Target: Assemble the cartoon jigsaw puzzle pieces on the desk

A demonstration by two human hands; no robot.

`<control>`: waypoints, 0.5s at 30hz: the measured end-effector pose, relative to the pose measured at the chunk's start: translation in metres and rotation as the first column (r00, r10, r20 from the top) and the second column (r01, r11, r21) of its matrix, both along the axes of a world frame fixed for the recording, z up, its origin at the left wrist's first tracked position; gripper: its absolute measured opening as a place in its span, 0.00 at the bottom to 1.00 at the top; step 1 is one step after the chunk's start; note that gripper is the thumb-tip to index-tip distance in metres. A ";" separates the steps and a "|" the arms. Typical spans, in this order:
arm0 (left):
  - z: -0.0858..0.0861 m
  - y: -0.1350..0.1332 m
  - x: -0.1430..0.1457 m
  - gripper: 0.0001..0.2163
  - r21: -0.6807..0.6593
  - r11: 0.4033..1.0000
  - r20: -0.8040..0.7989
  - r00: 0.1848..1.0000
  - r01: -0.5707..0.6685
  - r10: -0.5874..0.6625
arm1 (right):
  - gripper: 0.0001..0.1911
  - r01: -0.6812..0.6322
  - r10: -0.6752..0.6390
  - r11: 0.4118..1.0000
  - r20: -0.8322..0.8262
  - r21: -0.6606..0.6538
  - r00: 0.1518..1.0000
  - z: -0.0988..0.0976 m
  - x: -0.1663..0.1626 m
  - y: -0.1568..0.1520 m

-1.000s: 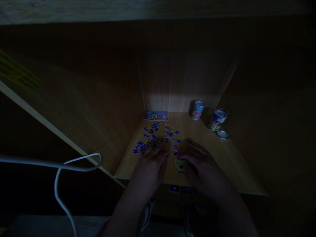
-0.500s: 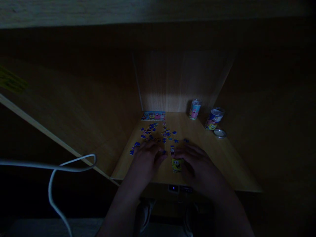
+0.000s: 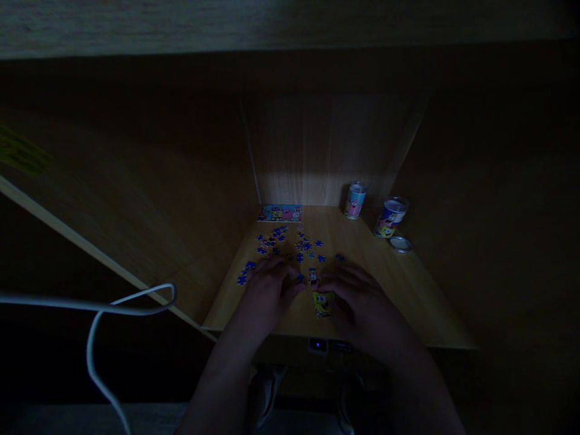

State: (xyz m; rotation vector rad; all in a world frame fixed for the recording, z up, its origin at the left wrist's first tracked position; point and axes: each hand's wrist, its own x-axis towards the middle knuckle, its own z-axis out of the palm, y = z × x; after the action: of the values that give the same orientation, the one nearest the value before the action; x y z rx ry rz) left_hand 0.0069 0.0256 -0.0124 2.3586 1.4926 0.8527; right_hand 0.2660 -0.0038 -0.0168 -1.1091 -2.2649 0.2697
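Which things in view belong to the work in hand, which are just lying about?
In use:
- left hand, blue piece at its fingertips
- right hand, beside yellow puzzle section
- loose pieces
- picture card, probably reference

Lying about, apparently:
- rear can
- front can
- round lid
- white cable

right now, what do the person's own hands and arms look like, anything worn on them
The left hand and right hand are bare, without gloves. The left forearm and right forearm look bare too, with no sleeve, watch or cable showing. Too dark to make out rings or small markings.
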 end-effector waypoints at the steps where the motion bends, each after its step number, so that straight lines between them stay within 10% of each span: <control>1: 0.000 0.000 0.000 0.08 0.003 1.000 0.003 1.000 0.008 -0.008 | 0.26 -0.002 0.002 1.000 0.000 0.002 1.000 0.000 0.000 0.000; 15: 0.002 -0.004 0.009 0.09 0.086 0.996 -0.061 0.998 0.030 -0.025 | 0.26 -0.010 0.010 1.000 -0.004 -0.021 1.000 0.001 -0.001 0.000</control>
State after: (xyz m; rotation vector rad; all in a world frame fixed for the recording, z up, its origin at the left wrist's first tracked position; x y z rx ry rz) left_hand 0.0163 0.0219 -0.0108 2.4824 1.4702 0.8649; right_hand 0.2652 -0.0037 -0.0159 -1.1066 -2.2695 0.2997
